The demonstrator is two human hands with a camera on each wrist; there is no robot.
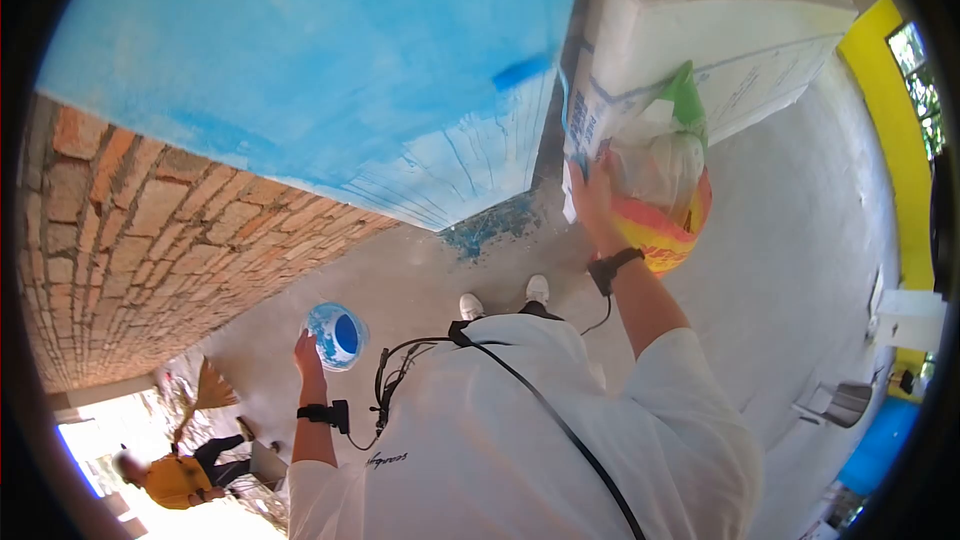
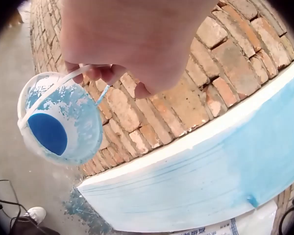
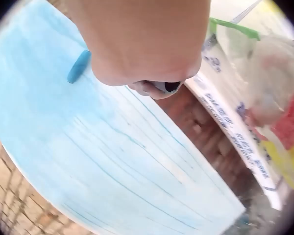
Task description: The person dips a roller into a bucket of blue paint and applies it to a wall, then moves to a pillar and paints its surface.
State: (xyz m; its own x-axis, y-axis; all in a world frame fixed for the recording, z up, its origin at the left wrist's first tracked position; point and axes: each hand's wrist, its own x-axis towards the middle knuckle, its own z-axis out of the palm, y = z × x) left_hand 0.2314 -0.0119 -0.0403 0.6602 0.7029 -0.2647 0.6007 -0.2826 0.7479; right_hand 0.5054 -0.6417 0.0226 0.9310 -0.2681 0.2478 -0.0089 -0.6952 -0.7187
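My left hand [image 1: 308, 354] grips the white handle of a plastic paint bucket [image 2: 85, 117]. Deep blue paint [image 2: 48, 133] lies in the bottom of the bucket, and smears coat its inner wall. With fingers curled round its handle, my right hand [image 1: 595, 202] holds a paint roller [image 1: 525, 72]. The blue roller head [image 3: 78, 67] lies against a painted panel [image 1: 320, 50] near its right edge. Light blue covers most of the panel; its lower part is paler, with thin drips running down. My palm hides most of the roller's handle in the right wrist view.
A brick wall [image 1: 150, 210] borders the panel. Close by my right forearm stand a white wrapped slab [image 1: 740, 30] and a red and yellow bag [image 1: 655, 235]. Blue splatter [image 1: 490, 228] marks the floor. A person in yellow [image 1: 175, 480] is at far left, near a broom [image 1: 213, 387].
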